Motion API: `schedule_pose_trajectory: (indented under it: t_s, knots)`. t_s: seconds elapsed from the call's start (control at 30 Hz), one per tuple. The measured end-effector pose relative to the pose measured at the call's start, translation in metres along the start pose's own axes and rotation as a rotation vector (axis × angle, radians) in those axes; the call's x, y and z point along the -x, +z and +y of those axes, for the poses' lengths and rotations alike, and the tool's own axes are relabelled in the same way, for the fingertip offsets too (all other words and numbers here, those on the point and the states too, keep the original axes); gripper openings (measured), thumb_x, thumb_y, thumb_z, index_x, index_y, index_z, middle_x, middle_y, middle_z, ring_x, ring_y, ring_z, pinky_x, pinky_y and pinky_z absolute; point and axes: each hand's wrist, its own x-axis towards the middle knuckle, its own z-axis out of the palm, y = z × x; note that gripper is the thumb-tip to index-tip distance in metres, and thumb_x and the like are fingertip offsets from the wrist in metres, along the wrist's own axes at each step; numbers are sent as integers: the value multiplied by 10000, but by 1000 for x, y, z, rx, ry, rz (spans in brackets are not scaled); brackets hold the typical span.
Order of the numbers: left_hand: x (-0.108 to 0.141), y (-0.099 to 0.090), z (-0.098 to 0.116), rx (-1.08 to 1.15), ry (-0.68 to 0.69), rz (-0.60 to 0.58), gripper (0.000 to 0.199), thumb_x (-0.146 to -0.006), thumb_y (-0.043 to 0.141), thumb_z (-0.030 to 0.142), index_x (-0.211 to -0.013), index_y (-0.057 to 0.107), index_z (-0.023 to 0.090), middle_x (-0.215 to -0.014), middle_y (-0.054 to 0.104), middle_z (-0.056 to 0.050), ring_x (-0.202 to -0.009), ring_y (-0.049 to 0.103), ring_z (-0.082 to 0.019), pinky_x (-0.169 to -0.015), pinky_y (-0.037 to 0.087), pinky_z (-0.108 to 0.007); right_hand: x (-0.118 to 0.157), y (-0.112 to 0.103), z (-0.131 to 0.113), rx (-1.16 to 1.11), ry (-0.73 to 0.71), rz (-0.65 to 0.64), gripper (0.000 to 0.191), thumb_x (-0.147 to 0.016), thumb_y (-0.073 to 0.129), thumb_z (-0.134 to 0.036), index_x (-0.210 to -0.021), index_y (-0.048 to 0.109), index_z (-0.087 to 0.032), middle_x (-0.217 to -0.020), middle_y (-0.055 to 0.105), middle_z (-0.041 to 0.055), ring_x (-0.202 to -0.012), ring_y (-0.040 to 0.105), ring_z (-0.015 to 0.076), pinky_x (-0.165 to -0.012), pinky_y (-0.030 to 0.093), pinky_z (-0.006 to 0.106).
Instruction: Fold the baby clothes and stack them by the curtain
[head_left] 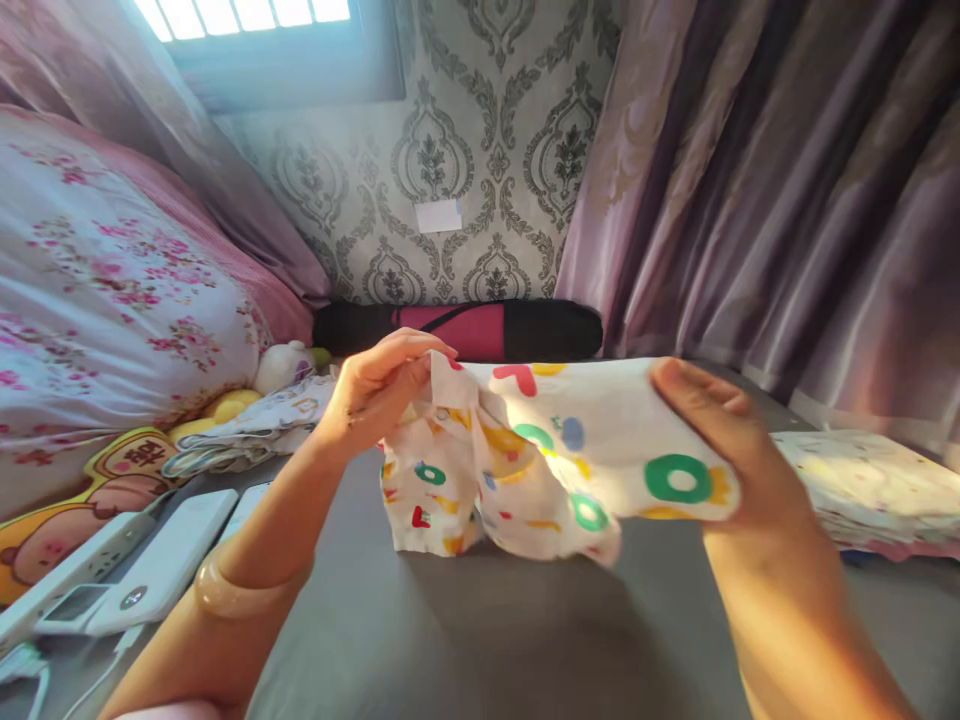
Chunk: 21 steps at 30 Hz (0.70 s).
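A small white garment (592,400) with a bright print of rings, hearts and yellow shapes is held up between my two hands, above a grey sheet (352,640). At its left end, my left hand (390,385) pinches the edge near a pale band with a snap. My right hand (739,430) grips the far right end, thumb along the top and the other fingers behind the cloth. The upper part is stretched taut between them. Below it a loose part hangs in folds on the left and middle. Exactly which garment it is, I cannot tell.
To the left lie a power strip (82,570), a white power bank (165,565) with cables, a yellow cartoon cushion (67,530) and folded cloths (259,425). A folded stack (870,480) lies right. A black-and-pink roll (465,330) rests against the wall.
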Motion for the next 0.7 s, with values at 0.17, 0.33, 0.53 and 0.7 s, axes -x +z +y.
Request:
schedule_pose_trajectory:
  t_s: [0.17,0.33,0.53,0.7]
  knots:
    - [23,22,-16,262,-15,-141,169,-910,585,273,-951,720,180,-1080,640,-113,-996,621,-204,-844,510,-296,-4,-26,13,-53,94,95,296,-692,781,-487,-773,654,-233,-600,642,-27,-447,558,119,-413,451,213]
    - [58,55,-43,367,-184,-303,224,-924,552,293,-841,709,157,-1179,592,-131,-1043,603,-212,-843,503,-280,2,-63,43,129,147,97,306,-679,781,-500,-833,685,-253,-664,686,-9,-513,613,158,-459,494,252]
    - [70,79,-43,385,-408,-280,325,-916,533,284,-1217,580,171,-917,602,-39,-770,552,-121,-688,465,-214,23,-101,39,554,17,-54,310,-768,698,-532,-893,721,-249,-762,710,15,-657,661,185,-570,538,272]
    - [64,84,-28,481,-478,-328,259,-894,552,368,-954,664,142,-941,613,-61,-798,568,-145,-673,461,-217,24,-119,35,1016,23,-381,272,-867,594,-472,-974,731,-263,-1068,720,47,-979,674,241,-861,558,332]
